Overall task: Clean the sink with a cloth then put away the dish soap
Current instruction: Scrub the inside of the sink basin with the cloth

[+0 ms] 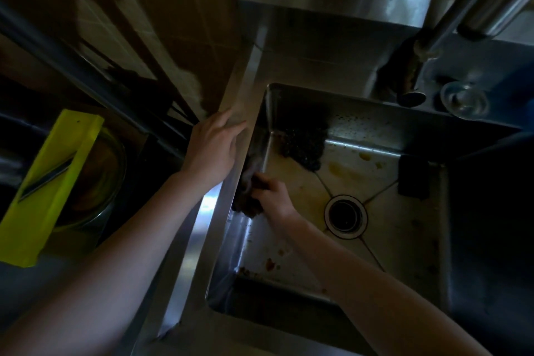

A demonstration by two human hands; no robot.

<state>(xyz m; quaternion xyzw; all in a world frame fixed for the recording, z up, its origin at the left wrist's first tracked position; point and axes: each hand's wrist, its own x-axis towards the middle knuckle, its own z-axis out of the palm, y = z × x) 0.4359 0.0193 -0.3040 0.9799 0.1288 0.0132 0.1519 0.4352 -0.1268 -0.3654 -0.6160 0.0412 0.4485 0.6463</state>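
**Cloth at the left wall of the sink**

The room is dim. The steel sink [404, 225] sits below a tall tap [450, 26] at its far right. The person's right hand [274, 196] is down in the basin, fingers curled round a dark, bunched cloth [247, 202] and holding it against the basin's left wall, just under the rim. The left hand [215, 147] lies flat on that same left rim a little farther back, its fingers straight and close together, gripping nothing.

The round drain [345, 217] is in the middle of the floor, with brown stains around it and toward the near left corner. A dark mesh scrubber [303, 144] sits in the far left corner of the basin, and a dark pad [413, 176] leans by the right wall. Off to the left, a yellow-green slicer board [49, 188] rests across a bowl [104, 179].
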